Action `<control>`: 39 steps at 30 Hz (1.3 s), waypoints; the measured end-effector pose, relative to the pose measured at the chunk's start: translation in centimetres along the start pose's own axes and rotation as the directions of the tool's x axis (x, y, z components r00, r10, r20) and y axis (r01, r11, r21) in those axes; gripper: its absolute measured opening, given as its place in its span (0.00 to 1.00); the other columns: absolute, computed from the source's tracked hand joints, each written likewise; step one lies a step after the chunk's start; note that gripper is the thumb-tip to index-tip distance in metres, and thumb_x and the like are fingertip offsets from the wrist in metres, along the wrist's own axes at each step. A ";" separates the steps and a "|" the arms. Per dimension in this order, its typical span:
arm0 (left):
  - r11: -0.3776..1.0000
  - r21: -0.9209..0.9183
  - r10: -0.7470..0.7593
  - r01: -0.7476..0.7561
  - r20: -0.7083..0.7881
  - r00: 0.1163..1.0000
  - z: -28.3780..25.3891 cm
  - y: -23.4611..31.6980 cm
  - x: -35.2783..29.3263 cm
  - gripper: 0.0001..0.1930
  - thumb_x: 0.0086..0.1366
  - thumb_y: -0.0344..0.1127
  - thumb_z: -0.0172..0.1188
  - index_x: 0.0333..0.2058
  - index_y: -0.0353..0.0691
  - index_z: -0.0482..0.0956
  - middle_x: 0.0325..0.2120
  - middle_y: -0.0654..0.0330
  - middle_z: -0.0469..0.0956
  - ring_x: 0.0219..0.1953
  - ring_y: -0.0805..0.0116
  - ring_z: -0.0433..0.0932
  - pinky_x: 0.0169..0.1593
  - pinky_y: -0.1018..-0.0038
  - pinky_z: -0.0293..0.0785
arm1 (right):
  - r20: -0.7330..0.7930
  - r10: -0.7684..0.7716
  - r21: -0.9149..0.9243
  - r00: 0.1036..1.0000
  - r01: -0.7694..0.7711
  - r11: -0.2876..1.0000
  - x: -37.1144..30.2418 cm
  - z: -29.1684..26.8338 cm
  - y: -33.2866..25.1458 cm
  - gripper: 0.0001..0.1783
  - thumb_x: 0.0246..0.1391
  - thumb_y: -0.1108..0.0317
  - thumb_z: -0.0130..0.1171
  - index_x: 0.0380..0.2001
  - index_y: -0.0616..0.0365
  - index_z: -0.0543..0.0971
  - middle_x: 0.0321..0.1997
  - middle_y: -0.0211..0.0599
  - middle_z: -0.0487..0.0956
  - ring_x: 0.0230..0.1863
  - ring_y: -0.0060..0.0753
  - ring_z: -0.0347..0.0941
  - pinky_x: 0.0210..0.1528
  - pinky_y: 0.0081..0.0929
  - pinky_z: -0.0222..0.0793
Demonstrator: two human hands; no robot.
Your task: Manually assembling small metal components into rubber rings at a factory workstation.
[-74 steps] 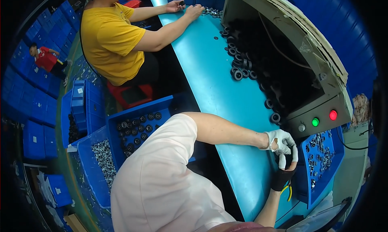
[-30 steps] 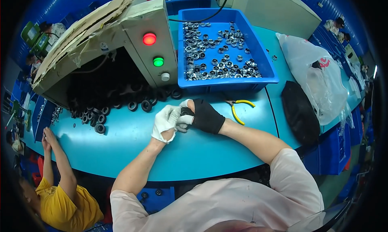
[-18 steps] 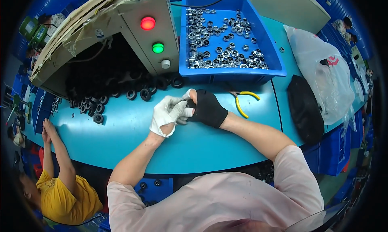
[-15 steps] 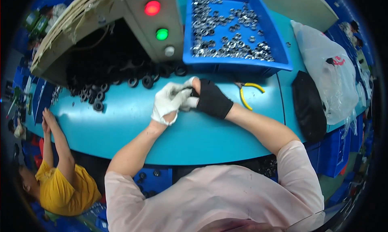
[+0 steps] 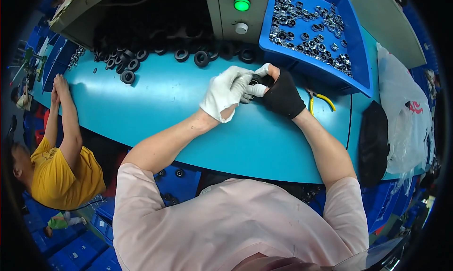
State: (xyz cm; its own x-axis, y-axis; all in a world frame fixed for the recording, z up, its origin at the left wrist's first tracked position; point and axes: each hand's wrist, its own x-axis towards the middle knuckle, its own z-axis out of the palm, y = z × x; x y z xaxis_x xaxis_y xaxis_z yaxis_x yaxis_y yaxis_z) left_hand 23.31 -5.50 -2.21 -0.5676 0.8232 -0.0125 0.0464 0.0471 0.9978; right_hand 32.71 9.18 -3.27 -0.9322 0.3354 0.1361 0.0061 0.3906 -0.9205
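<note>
Dark round piece (image 5: 255,79): gripping it between the curled fingers (image 5: 241,82) of the white-gloved left hand (image 5: 225,91) and black-gloved right hand (image 5: 284,95), holding it over the turquoise table (image 5: 245,143), left of yellow-handled pliers (image 5: 311,105), near a blue tray (image 5: 306,66) of shiny parts (image 5: 325,47) and a scatter of black rings (image 5: 127,76).

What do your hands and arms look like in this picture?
The left hand wears a white glove with a gap near the wrist. The right hand wears a black glove that leaves fingers uncovered, plus white finger covers. Both forearms are bare, below short, pale pink sleeves.
</note>
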 end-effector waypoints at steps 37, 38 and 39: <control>0.995 -0.091 0.048 -0.051 -0.026 0.998 -1.0 -0.2 0.7 0.13 0.65 0.34 0.53 0.43 0.30 0.74 0.30 0.57 0.78 0.27 0.74 0.77 0.31 0.80 0.73 | -0.178 -0.213 -0.165 0.961 0.185 0.969 -0.4 1.6 -0.3 0.15 0.46 0.69 0.63 0.37 0.61 0.74 0.27 0.43 0.79 0.27 0.39 0.77 0.31 0.27 0.71; 0.987 -0.161 -0.003 0.001 -0.008 1.000 -1.4 -0.5 0.9 0.13 0.65 0.34 0.54 0.43 0.30 0.74 0.30 0.58 0.78 0.27 0.74 0.77 0.31 0.80 0.74 | -0.179 -0.266 -0.159 0.947 0.238 0.958 -0.5 1.7 -0.2 0.15 0.46 0.69 0.63 0.38 0.61 0.74 0.28 0.42 0.79 0.27 0.37 0.77 0.31 0.27 0.71; 0.987 -0.158 -0.001 0.000 -0.004 1.000 -1.5 -0.6 1.1 0.13 0.65 0.34 0.54 0.43 0.30 0.74 0.30 0.58 0.78 0.27 0.74 0.77 0.31 0.80 0.74 | -0.112 -0.144 -0.046 0.983 0.140 0.989 -0.6 1.3 -0.3 0.17 0.47 0.68 0.63 0.40 0.61 0.74 0.31 0.39 0.79 0.29 0.31 0.76 0.33 0.25 0.71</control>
State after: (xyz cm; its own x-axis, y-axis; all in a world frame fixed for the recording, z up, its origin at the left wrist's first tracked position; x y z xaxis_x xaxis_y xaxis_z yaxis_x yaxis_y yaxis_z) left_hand 21.42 -5.42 -2.77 -0.5712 0.8207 -0.0129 -0.0841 -0.0429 0.9955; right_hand 32.76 7.78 -3.58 -0.8770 0.3692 0.3075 -0.1079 0.4724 -0.8748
